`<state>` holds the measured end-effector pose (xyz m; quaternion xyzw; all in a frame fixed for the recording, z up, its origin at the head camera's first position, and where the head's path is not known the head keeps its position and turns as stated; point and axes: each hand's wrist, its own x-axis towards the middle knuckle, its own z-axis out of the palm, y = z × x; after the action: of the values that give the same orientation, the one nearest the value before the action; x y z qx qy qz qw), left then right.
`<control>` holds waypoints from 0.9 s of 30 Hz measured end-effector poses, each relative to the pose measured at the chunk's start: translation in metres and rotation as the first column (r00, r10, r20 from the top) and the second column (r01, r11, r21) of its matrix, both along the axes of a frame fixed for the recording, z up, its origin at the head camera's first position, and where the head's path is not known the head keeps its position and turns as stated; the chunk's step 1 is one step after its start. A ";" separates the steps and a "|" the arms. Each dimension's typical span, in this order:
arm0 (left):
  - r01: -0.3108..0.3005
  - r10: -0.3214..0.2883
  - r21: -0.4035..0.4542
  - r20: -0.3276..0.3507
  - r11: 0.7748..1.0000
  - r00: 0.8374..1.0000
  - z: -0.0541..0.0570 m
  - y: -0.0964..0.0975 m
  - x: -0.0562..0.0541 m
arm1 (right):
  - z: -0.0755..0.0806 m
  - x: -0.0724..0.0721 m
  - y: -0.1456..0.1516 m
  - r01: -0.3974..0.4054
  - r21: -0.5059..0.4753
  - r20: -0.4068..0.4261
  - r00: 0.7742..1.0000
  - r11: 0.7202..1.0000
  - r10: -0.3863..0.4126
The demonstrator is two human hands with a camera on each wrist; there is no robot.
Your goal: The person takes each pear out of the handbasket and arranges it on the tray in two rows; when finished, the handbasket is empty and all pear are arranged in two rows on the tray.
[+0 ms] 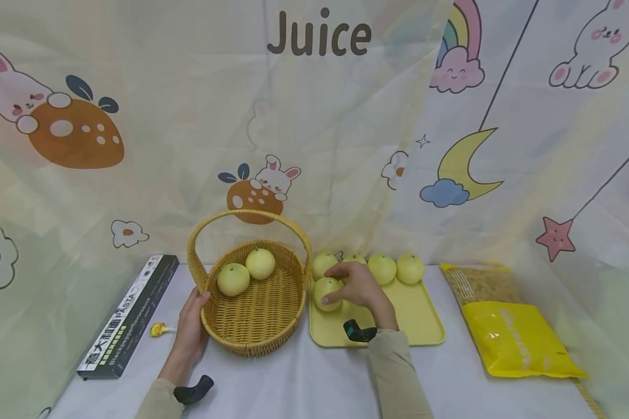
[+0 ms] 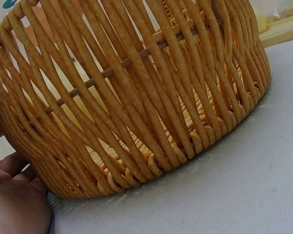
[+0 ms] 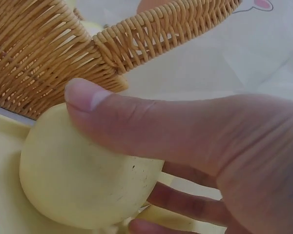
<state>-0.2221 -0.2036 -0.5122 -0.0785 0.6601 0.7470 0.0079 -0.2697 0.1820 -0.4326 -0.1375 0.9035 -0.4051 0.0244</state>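
Note:
A wicker basket (image 1: 241, 348) with a tall arched handle stands left of centre, two pale yellow pears (image 1: 233, 280) inside at its back left. My left hand (image 1: 190, 323) holds the basket's left side near the base of the handle; in the left wrist view its fingers lie against the woven wall (image 2: 132, 97). On the right, my right hand (image 1: 361, 286) grips a round pear (image 3: 88, 170) at the front left of the yellow tray (image 1: 424, 320), thumb across its side. More pears (image 1: 410, 268) line the tray's back edge, one partly hidden behind the right hand.
Left of the basket lie a dark pasta box (image 1: 128, 317) and a wrapped lollipop (image 1: 158, 330). Right of the tray, yellow pasta bags (image 1: 524, 340) lie on the white tablecloth (image 1: 272, 384). A printed curtain (image 1: 335, 145) hangs behind everything.

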 end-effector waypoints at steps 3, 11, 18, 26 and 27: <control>-0.002 0.002 0.000 -0.001 1.000 1.000 -0.001 0.000 0.000 | 0.000 0.000 -0.001 0.008 0.010 -0.006 1.000 1.000 -0.008; -0.007 0.007 -0.002 0.004 1.000 1.000 0.000 0.000 0.004 | 0.001 0.002 -0.002 -0.038 0.039 -0.016 0.999 0.999 0.038; -0.010 0.010 0.001 -0.005 1.000 1.000 -0.001 0.000 0.004 | 0.012 0.008 -0.003 -0.061 -0.029 -0.042 0.997 0.998 0.060; -0.010 0.010 -0.003 -0.012 1.000 1.000 0.000 0.001 0.002 | 0.043 0.024 -0.010 -0.102 -0.239 -0.133 0.989 0.966 0.072; -0.010 0.010 0.000 -0.013 1.000 1.000 0.000 0.001 0.002 | 0.047 0.027 -0.012 -0.113 -0.263 -0.141 0.987 0.958 0.078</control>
<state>-0.2197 -0.2024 -0.5119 -0.0770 0.6597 0.7476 -0.0004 -0.2425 0.1697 -0.3859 -0.2089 0.8319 -0.5130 -0.0334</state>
